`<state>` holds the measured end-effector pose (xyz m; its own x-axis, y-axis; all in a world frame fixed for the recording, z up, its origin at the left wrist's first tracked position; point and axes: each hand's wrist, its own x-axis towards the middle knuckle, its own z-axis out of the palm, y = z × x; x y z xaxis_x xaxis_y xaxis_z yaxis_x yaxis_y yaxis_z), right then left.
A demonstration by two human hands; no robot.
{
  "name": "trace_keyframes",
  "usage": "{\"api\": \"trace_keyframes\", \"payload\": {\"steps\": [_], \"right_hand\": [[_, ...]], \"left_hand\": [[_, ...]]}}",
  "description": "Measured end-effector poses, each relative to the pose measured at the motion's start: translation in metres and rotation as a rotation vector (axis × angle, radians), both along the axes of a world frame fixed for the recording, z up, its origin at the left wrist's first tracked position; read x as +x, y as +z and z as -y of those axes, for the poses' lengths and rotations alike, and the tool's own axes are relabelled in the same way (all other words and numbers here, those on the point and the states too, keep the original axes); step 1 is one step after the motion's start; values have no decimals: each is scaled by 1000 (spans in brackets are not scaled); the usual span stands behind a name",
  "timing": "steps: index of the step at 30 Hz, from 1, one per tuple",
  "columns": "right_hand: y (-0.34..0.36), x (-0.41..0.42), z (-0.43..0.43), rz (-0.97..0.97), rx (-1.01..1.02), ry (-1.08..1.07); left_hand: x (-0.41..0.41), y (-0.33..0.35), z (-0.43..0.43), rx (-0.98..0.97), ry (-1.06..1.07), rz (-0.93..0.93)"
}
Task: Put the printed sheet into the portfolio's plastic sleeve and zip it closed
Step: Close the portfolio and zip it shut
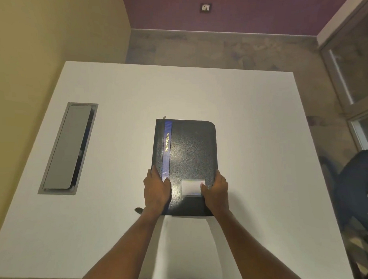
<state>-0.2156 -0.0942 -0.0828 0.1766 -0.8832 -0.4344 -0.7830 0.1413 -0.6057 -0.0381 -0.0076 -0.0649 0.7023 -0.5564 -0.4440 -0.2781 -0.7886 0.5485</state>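
Both hands grip the closed black portfolio [186, 160] at its near corners: left hand [156, 190] on the blue-striped spine side, right hand [215, 192] by the label window, fingers curled over the cover; possibly a white sheet [183, 243] lies beneath, toward the table's [262, 142] near edge

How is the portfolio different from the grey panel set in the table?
The portfolio is black with a blue stripe; the grey panel is plain. The portfolio lies on top of the table, while the panel sits in a recess. Both hands, left hand and right hand, grip the portfolio; nothing touches the panel. Both are flat rectangles.
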Motion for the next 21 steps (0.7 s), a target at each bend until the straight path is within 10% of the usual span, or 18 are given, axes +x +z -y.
{"api": "trace_keyframes", "payload": {"steps": [21], "right_hand": [[35, 51, 55, -198, 84, 98]], "left_hand": [[85, 27, 26, 166, 63, -64]]}}
